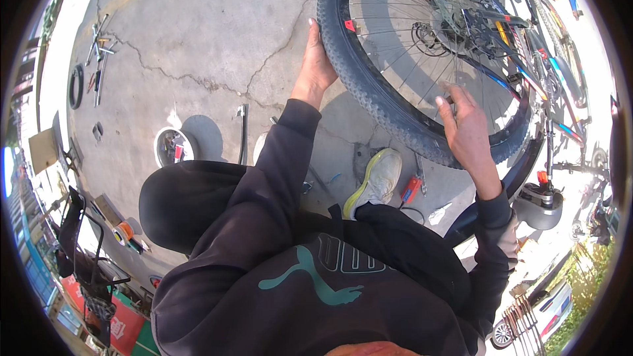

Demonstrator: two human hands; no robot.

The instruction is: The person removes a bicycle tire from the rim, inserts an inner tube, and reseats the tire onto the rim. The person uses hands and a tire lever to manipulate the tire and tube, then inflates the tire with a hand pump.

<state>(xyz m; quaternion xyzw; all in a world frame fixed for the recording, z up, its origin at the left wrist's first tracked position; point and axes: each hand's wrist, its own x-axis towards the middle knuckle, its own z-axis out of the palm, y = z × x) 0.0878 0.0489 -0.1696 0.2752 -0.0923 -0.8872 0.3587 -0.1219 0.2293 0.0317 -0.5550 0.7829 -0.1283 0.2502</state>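
Observation:
A bicycle wheel [369, 86] with a knobbly black tyre stands tilted before me, still mounted in the frame of a bike. My left hand [318, 66] holds the tyre at its left side; the thumb points up along the tread and the other fingers are hidden behind the rubber. Over the lower right of the spokes hovers my right hand [467, 122], thumb and fingers apart, with nothing visible in it. A small red tag [350, 25] sits at the rim. Gears and a chain mechanism [455, 29] surround the hub.
Tools [100, 46] and a black ring [76, 87] lie on the concrete at left. A white tub [173, 147] of small items stands nearer. By my shoe [382, 175] lies a red-handled tool [411, 188]. Another bicycle [560, 59] is at far right.

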